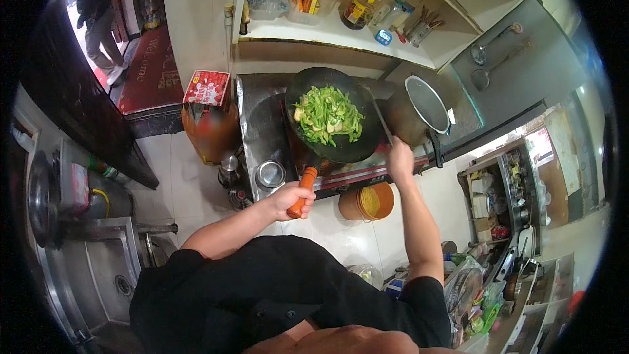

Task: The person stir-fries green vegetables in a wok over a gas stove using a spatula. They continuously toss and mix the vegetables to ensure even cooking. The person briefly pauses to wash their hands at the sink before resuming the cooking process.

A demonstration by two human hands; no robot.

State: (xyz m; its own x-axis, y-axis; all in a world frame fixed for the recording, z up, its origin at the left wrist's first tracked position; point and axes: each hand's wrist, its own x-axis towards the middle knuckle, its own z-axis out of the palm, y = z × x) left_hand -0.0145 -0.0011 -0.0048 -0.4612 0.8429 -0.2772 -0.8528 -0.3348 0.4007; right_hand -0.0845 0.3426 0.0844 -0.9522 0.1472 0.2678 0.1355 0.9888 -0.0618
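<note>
A dark wok (373, 130) holds sliced green peppers (331, 115) mixed with pale pieces. My left hand (293, 200) is closed around the wok's orange wooden handle (308, 177). On the right, my right hand (399, 157) grips a thin metal cooking utensil (384, 120), which reaches up to the wok's right rim; its far end is hard to make out. The wok is over the stove (260, 118). Near the stove's front left corner, close to the wok handle, stands a small round metal container (271, 174).
A pot (427, 103) with a dark handle stands right of the wok. Bottles and a blue timer (383, 37) are on the shelf above. An orange bucket (366, 201) is on the floor below the stove. A metal sink (103, 275) is at left; a person (98, 24) stands beyond the doorway.
</note>
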